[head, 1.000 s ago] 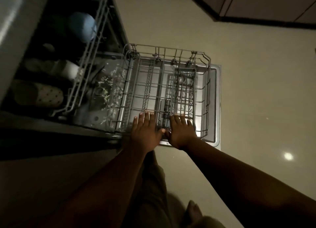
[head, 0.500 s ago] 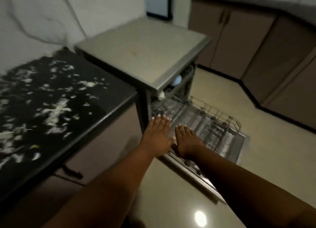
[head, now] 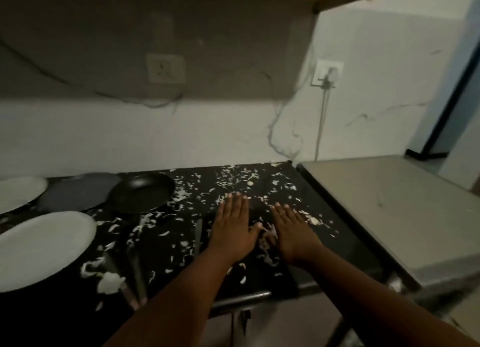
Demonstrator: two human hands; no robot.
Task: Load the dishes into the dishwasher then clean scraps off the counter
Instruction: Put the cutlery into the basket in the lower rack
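Left hand (head: 233,229), right hand (head: 292,232) flat, fingers spread, over scraps (head: 235,180); black pan (head: 142,192) empty.

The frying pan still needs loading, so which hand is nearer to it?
Left. The left hand lies just right of the frying pan; the right hand lies farther right, beyond it.

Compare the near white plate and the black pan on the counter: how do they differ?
The near white plate is pale and looks flat and shallow; the black pan is dark with a raised wall. The plate sits at the counter's front left, partly cut by the frame edge; the pan sits farther back, fully in view and overlapping a grey plate. Both look empty and rest on the scrap-strewn black counter.
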